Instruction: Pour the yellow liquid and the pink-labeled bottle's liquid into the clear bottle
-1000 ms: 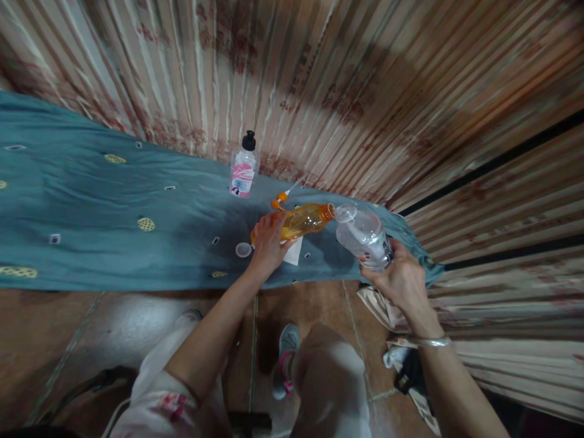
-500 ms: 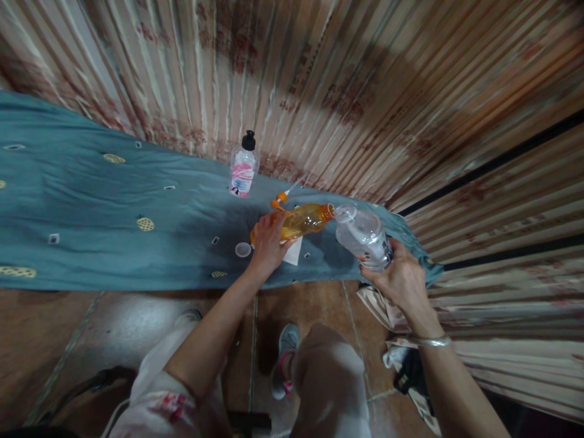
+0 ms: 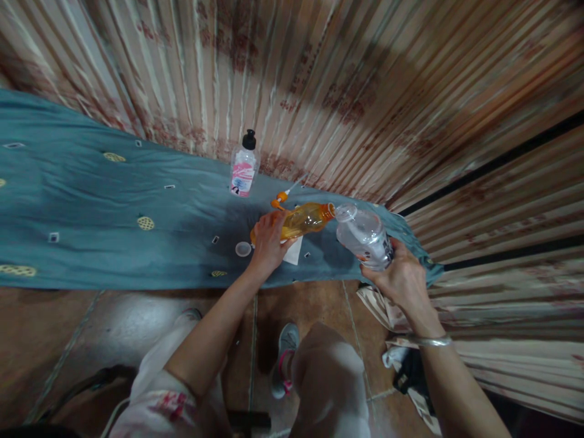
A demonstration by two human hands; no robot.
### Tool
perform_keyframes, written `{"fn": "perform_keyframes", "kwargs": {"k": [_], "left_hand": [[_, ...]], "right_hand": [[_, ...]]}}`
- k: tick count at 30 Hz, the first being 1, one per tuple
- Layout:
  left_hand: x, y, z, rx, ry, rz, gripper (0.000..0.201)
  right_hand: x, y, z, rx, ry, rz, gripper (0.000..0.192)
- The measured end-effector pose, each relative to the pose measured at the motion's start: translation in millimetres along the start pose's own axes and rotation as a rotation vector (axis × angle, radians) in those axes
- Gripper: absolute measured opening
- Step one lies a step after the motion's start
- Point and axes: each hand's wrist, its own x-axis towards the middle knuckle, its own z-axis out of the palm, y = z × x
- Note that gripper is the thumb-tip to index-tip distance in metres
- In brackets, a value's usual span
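Note:
My left hand [image 3: 267, 242] grips an orange bottle [image 3: 305, 220] of amber liquid, tipped on its side with its open neck pointing right. My right hand [image 3: 402, 278] holds a clear plastic bottle [image 3: 365, 236], tilted so its open mouth meets the orange bottle's neck. Both bottles hover over the blue cloth [image 3: 91, 213] covering the table. An orange pump top [image 3: 281, 198] with a white tube lies on the cloth just behind the orange bottle. A small white cap [image 3: 243, 249] lies left of my left hand.
A white pump bottle [image 3: 243, 165] with a pink label and black top stands at the back by the striped curtain [image 3: 347, 73]. White paper [image 3: 293, 251] lies under the orange bottle. My knees and shoes are over a brown tiled floor [image 3: 59, 340].

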Motion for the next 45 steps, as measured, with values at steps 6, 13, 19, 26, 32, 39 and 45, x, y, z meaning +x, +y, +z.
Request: {"fn": "perform_keyframes", "kwargs": {"k": [6, 13, 19, 26, 32, 39, 45], "left_hand": [[0.3, -0.5, 0.9, 0.004, 0.007, 0.003, 0.056], [0.2, 1.9, -1.5, 0.001, -0.010, -0.018, 0.057], [-0.1, 2.0, -1.2, 0.003, -0.005, -0.010, 0.053], [0.0, 3.1, -2.4, -0.005, -0.002, -0.003, 0.049], [-0.4, 2.3, -1.7, -0.006, -0.007, -0.003, 0.052], [0.1, 2.7, -1.5, 0.004, -0.018, -0.021, 0.053], [0.5, 2.7, -1.6, -0.001, -0.017, -0.015, 0.053]], "right_hand": [[0.2, -0.4, -0.4, 0.003, 0.006, -0.001, 0.077], [0.3, 0.2, 0.1, -0.002, 0.001, -0.001, 0.078], [-0.1, -0.6, -1.4, 0.010, 0.009, -0.012, 0.075], [0.7, -3.1, -3.8, 0.016, -0.019, 0.016, 0.075], [0.6, -1.5, -2.7, 0.021, -0.002, 0.011, 0.076], [-0.5, -1.0, -2.1, 0.016, 0.022, -0.016, 0.076], [-0.1, 0.2, -1.0, 0.024, 0.028, -0.024, 0.075]]}}
